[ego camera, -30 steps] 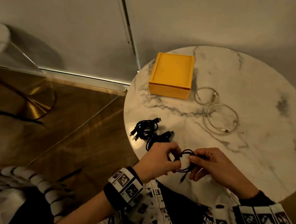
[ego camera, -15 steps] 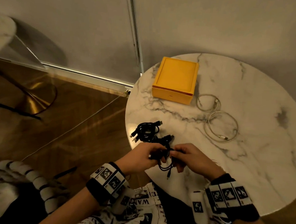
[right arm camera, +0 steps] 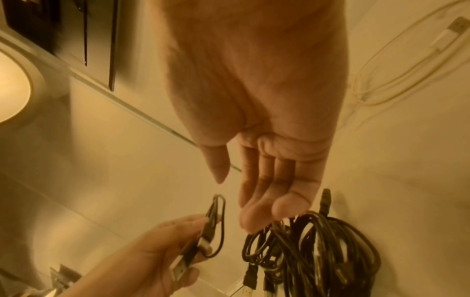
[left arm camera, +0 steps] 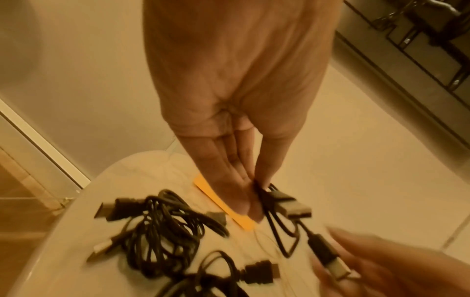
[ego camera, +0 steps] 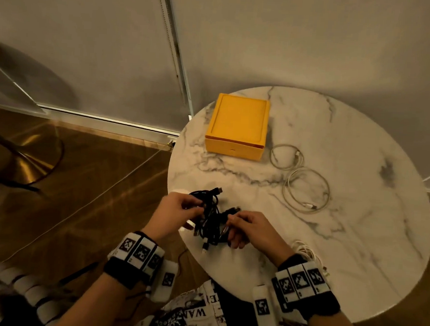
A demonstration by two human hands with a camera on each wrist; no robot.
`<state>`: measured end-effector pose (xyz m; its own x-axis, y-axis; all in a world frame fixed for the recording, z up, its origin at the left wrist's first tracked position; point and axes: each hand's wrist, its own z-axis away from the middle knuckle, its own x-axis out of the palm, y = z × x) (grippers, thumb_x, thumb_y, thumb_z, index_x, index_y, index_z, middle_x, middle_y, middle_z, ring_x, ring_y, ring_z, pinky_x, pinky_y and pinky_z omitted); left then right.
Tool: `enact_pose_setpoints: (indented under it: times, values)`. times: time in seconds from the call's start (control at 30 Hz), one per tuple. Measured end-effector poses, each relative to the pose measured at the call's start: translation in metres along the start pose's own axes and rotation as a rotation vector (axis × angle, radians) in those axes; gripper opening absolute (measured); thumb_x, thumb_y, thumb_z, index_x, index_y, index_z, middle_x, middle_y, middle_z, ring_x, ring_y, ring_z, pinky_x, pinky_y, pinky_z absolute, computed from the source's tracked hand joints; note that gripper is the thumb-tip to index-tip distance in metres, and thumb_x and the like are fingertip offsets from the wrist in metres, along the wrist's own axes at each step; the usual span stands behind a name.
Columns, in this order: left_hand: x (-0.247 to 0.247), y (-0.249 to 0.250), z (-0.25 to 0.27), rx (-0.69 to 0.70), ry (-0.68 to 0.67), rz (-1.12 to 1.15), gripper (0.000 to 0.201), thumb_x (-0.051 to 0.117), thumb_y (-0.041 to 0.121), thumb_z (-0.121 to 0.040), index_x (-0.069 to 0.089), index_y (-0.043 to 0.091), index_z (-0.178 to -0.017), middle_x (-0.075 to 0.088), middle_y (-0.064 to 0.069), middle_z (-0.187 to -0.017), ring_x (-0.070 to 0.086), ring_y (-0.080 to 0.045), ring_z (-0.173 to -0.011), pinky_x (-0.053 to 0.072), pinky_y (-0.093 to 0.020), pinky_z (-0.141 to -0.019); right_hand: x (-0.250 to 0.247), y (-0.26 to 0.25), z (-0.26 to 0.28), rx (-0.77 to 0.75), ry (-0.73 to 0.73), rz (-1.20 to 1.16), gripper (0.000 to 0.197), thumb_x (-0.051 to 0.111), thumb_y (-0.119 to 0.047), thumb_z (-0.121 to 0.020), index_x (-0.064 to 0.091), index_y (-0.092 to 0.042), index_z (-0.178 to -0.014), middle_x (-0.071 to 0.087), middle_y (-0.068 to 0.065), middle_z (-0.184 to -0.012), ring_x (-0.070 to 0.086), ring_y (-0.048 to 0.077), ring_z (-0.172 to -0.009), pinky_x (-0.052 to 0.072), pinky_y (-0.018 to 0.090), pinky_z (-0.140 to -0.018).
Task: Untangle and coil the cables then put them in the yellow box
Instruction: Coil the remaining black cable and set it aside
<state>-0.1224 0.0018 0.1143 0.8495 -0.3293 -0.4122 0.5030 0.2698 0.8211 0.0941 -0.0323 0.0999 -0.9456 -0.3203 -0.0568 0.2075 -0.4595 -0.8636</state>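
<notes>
On the marble table (ego camera: 354, 247) my left hand (ego camera: 193, 208) pinches a short, folded black USB cable (left arm camera: 277, 199) between thumb and fingers (left arm camera: 244, 203); its loose plug (left arm camera: 335, 267) hangs toward the right hand. My right hand (right arm camera: 236, 203) has straight fingers and a spread thumb and holds nothing; its fingertips (right arm camera: 254, 223) hover at a tangled bundle of black cables (right arm camera: 318, 251), which lies between both hands (ego camera: 210, 223). The shut yellow box (ego camera: 236, 129) stands at the table's far left.
Two coiled white cables (ego camera: 306, 191) lie right of the box. Another white cable (ego camera: 306, 251) lies by my right wrist near the table's front edge. Left of the table are wooden floor and a brass stand base (ego camera: 30, 161). A wall is close behind.
Both hands moved forward from the near edge to the black tangle. The right hand let go of the short black cable, which stays pinched in the left hand.
</notes>
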Motion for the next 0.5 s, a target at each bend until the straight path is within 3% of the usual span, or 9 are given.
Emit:
enact_pose_setpoints:
  times: [0.1, 0.23, 0.3, 0.43, 0.5]
  values:
    - [-0.012, -0.004, -0.022, -0.054, 0.125, 0.044, 0.019, 0.068, 0.004, -0.086, 0.068, 0.008, -0.104, 0.073, -0.012, -0.077, 0.071, -0.015, -0.062, 0.057, -0.026, -0.052, -0.009, 0.010, 0.004, 0.038, 0.009, -0.030, 0.025, 0.051, -0.019, -0.099, 0.064, -0.003, -0.086, 0.067, 0.009, -0.064, 0.061, 0.018, -0.047, 0.046, 0.024, -0.047]
    - [-0.009, -0.022, -0.042, -0.084, 0.130, -0.024, 0.017, 0.070, 0.008, -0.086, 0.069, 0.008, -0.102, 0.072, -0.011, -0.082, 0.072, -0.017, -0.066, 0.058, -0.028, -0.052, -0.021, 0.030, 0.017, 0.114, -0.015, -0.047, 0.020, 0.051, -0.013, -0.098, 0.064, -0.002, -0.087, 0.068, 0.011, -0.066, 0.061, 0.020, -0.048, 0.044, 0.023, -0.045]
    - [-0.006, -0.030, -0.051, -0.046, 0.151, -0.115, 0.014, 0.071, 0.011, -0.085, 0.070, 0.012, -0.098, 0.071, -0.008, -0.088, 0.071, -0.019, -0.069, 0.058, -0.029, -0.053, -0.031, 0.041, 0.026, 0.143, -0.002, -0.086, 0.020, 0.051, -0.012, -0.098, 0.064, -0.003, -0.087, 0.068, 0.013, -0.067, 0.061, 0.020, -0.049, 0.045, 0.024, -0.047]
    - [-0.005, -0.039, -0.059, 0.090, 0.196, -0.419, 0.010, 0.073, 0.019, -0.082, 0.074, 0.024, -0.090, 0.070, 0.006, -0.083, 0.065, -0.010, -0.067, 0.059, -0.035, -0.064, -0.052, 0.051, 0.039, 0.185, 0.079, -0.118, 0.019, 0.053, -0.011, -0.097, 0.066, -0.002, -0.086, 0.069, 0.014, -0.068, 0.060, 0.021, -0.049, 0.045, 0.027, -0.050]
    - [-0.002, -0.039, -0.059, 0.127, 0.201, -0.429, 0.011, 0.075, 0.018, -0.081, 0.075, 0.020, -0.092, 0.070, 0.005, -0.085, 0.064, -0.009, -0.067, 0.058, -0.033, -0.067, -0.058, 0.053, 0.044, 0.196, 0.112, -0.151, 0.019, 0.052, -0.010, -0.096, 0.066, 0.001, -0.088, 0.068, 0.015, -0.068, 0.059, 0.023, -0.051, 0.043, 0.028, -0.052]
